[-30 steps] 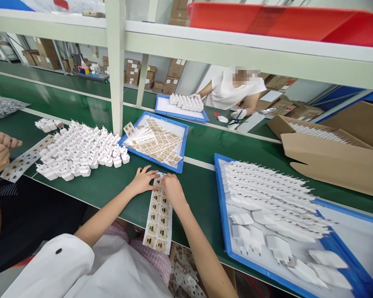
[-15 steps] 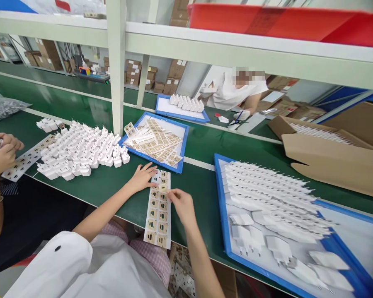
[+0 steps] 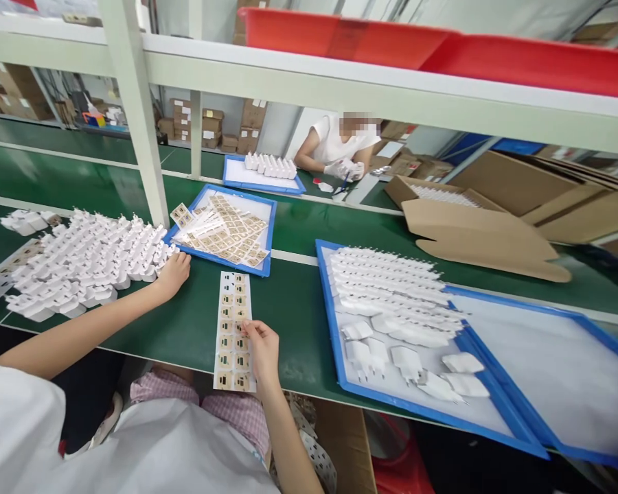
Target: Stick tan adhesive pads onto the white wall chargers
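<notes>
My left hand (image 3: 174,276) is at the right edge of a pile of white plug adapters (image 3: 90,257), its fingers curled round one of the end ones, which they mostly hide. A long sheet of beige stickers (image 3: 226,342) with dark print lies on the green table in front of me, its near end over the table edge. Over the right side of that sheet, my right hand (image 3: 264,348) pinches a small sticker between thumb and fingers; the fingers partly cover it.
Behind the sheet, a blue-rimmed tray (image 3: 271,237) holds more sticker sheets. To the right, another blue-rimmed tray (image 3: 329,309) carries rows of adapters. Open cardboard (image 3: 474,237) lies beyond it. A shelf post (image 3: 136,116) rises behind the pile. Across the table sits a co-worker (image 3: 340,144).
My left hand has left the sticker sheet and moved left to the adapter pile. My right hand stays by the sheet, slightly lower along it. The view has swung right.
</notes>
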A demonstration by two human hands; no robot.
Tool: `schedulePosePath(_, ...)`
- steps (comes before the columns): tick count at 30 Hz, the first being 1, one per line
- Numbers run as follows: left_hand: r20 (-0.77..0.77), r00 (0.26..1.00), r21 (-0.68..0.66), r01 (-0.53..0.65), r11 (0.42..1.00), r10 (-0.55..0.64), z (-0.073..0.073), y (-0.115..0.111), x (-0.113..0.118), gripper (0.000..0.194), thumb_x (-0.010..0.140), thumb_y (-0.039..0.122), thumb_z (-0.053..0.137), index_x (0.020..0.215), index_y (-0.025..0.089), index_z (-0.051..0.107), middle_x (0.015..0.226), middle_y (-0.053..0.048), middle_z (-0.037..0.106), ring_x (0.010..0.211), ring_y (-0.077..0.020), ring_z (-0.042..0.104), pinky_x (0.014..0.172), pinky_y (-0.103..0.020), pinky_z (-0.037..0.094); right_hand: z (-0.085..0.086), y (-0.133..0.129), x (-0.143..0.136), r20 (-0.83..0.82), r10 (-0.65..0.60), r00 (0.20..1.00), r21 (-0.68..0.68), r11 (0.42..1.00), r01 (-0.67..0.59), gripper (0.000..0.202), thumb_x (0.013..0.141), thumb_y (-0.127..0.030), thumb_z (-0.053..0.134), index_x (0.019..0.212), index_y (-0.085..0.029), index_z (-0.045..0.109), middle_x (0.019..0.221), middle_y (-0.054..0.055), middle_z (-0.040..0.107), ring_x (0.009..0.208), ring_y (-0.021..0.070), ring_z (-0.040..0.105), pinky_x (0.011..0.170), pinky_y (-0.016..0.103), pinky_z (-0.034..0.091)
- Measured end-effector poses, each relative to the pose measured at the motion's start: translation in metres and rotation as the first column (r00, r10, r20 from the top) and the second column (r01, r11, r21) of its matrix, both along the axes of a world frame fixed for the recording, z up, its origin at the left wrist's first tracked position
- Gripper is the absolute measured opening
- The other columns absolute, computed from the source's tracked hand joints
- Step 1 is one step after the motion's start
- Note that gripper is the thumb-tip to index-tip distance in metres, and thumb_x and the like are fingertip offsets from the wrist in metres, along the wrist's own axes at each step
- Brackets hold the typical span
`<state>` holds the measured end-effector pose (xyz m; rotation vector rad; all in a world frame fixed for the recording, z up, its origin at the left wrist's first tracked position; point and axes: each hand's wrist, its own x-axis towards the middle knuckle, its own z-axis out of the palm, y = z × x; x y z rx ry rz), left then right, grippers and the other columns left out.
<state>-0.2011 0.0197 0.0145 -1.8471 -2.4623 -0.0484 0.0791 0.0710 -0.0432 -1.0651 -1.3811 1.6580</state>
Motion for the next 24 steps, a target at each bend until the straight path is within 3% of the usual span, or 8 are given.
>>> schedulePosePath(6,0.133,0.988,0.027,0.072,0.997,-0.075,0.036,-0.001,-0.007,0.026,0.1,0.027,0.053,0.09,0.011,0.071,0.102,-0.022,0.07,0.112,-0.0375,0.068,0.099,-0.054,0.053,0.019,0.003,0.015,-0.122,-0.059,0.991,-0.079,0.996,0.049,0.041,0.066,-0.055,0.083,0.059,-0.02,0.065,0.063,0.002,0.064,0.063,0.0161,0.056,0.068,0.032,0.051)
schedulePosePath(9,0.249,0.96,0.062,0.115,0.991,-0.127,0.05,-0.023,0.006,0.032,0.101,0.043,0.053,0.108,0.016,0.069,0.107,-0.015,0.071,0.103,-0.0319,0.07,0.094,-0.045,0.057,0.034,0.006,0.023,-0.179,-0.08,0.981,-0.118,0.991,0.059,0.041,0.061,-0.053,0.088,0.057,-0.019,0.065,0.061,0.002,0.063,0.06,0.0145,0.054,0.063,0.031,0.05)
schedulePosePath(11,0.391,0.904,0.138,0.127,0.982,-0.172,0.046,-0.04,0.034,0.042,0.104,0.052,0.045,0.13,0.022,0.058,0.118,-0.01,0.071,0.103,-0.0247,0.071,0.091,-0.038,0.059,0.048,0.004,0.029,-0.216,-0.081,0.973,-0.138,0.989,0.052,0.04,0.06,-0.05,0.09,0.056,-0.019,0.065,0.062,0.001,0.061,0.06,0.0136,0.053,0.06,0.03,0.049)
schedulePosePath(13,0.739,0.59,0.422,-0.03,0.906,-0.325,0.032,-0.055,0.076,0.042,0.101,0.052,0.052,0.128,0.02,0.051,0.118,-0.011,0.07,0.101,-0.0233,0.072,0.091,-0.038,0.059,0.064,-0.004,0.035,-0.242,-0.074,0.968,-0.152,0.988,0.037,0.04,0.061,-0.049,0.091,0.057,-0.019,0.064,0.063,0.0,0.06,0.06,0.0132,0.053,0.06,0.03,0.048)
schedulePosePath(14,0.799,0.441,0.499,-0.108,0.86,-0.409,0.024,-0.06,0.1,0.04,0.1,0.052,0.056,0.126,0.022,0.049,0.117,-0.011,0.069,0.1,-0.0219,0.071,0.089,-0.037,0.059,0.073,-0.011,0.038,-0.251,-0.063,0.966,-0.153,0.988,0.025,0.04,0.063,-0.05,0.09,0.058,-0.02,0.064,0.063,0.0,0.06,0.061,0.0131,0.053,0.061,0.03,0.048)
schedulePosePath(16,0.789,0.275,0.606,-0.211,0.767,-0.549,0.012,-0.066,0.144,0.036,0.098,0.046,0.063,0.122,0.023,0.05,0.11,-0.007,0.066,0.093,-0.0181,0.068,0.084,-0.032,0.056,0.09,-0.027,0.046,-0.278,-0.019,0.96,-0.125,0.992,-0.017,0.04,0.071,-0.049,0.088,0.059,-0.02,0.063,0.064,-0.001,0.059,0.061,0.0133,0.054,0.063,0.03,0.049)
schedulePosePath(19,0.717,0.174,0.696,-0.132,0.705,-0.675,0.013,-0.066,0.186,0.033,0.094,0.034,0.068,0.121,0.025,0.051,0.107,-0.006,0.063,0.098,-0.0187,0.065,0.085,-0.032,0.054,0.11,-0.055,0.055,-0.324,0.048,0.945,-0.015,0.998,-0.056,0.036,0.084,-0.044,0.081,0.063,-0.021,0.063,0.067,-0.001,0.058,0.064,0.0136,0.055,0.063,0.029,0.047)
schedulePosePath(24,0.701,0.08,0.71,0.019,0.704,-0.709,0.031,-0.068,0.193,0.035,0.095,0.03,0.061,0.126,0.027,0.047,0.108,-0.006,0.059,0.093,-0.0195,0.059,0.078,-0.032,0.051,0.12,-0.084,0.062,-0.329,0.034,0.944,0.174,0.984,0.025,0.032,0.093,-0.039,0.074,0.068,-0.023,0.061,0.067,-0.002,0.058,0.066,0.0153,0.055,0.063,0.029,0.045)
